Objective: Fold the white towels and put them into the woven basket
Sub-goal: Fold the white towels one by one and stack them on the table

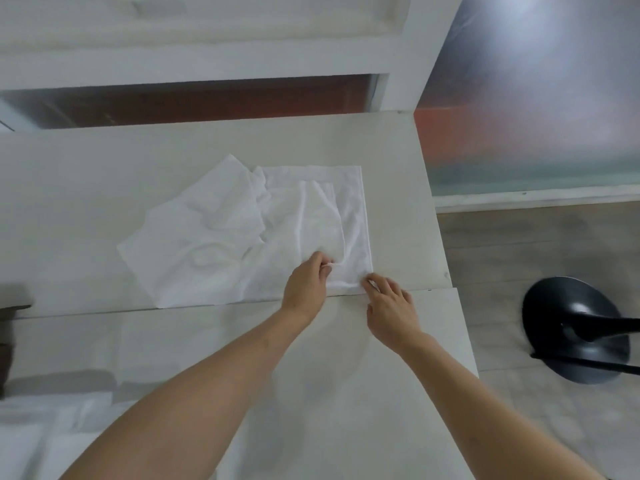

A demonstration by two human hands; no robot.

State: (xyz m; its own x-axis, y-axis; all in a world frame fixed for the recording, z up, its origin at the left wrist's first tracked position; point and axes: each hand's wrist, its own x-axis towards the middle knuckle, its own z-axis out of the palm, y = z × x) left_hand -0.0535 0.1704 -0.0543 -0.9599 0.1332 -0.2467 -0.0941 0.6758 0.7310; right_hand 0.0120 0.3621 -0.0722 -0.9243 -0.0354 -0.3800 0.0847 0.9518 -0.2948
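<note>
**Towel on table: near edge pinched, fold about to start**

Step in hand, as I judge it: taking hold of the top towel (311, 216) to begin its first fold. The towel lies crumpled on the table (104, 188), overlapping a second white towel (194, 237) at its 9 o'clock. No basket is visible in the head view.

My left hand (306, 285) pinches a raised wrinkle near the near edge, thumb and fingers closed on the cloth. My right hand (391, 303) sits at the near right corner, at 4 o'clock from the left hand; its fingertips (369, 282) touch the corner, seemingly nipping it, other fingers spread loosely.

From the fingers, the bulk of the towel extends toward 12 o'clock.

Next move, my estimate: tension the near edge between both hands, smooth the ridges, then carry that edge to the far edge. Risk: dragging the neighbouring towel along.

A black stand base (575, 327) sits on the floor at 3 o'clock.
</note>
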